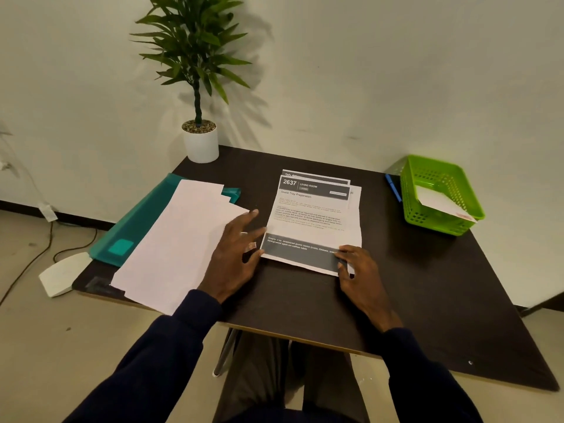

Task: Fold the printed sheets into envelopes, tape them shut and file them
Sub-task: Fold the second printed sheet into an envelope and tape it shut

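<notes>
Head view, one moment. Dark table [427,300] against a pale wall, person seated at its near edge, dark sleeves. Left half of table: fanned stack of blank white sheets [177,239], lying partly over a teal folder [137,221] that reaches past the table's left edge. Far left corner of table: potted plant [200,141] in a white pot. Far right corner: green basket [439,224] with a white paper [439,199] lying slanted inside. Centre of table: printed sheet [311,221], headed "2637 LIVING ROOM", flat on top of further printed sheets whose far edges show beyond it; dark band across its near end. Left hand [235,254]: palm down on the table, fingers straight and spread, resting partly on the blank sheets, thumb touching the printed sheet's near left corner. Right hand [363,276]: fingers curled, pinching the printed sheet's near right corner. Blue pen [393,187] on the table, just beside the basket's left wall.
</notes>
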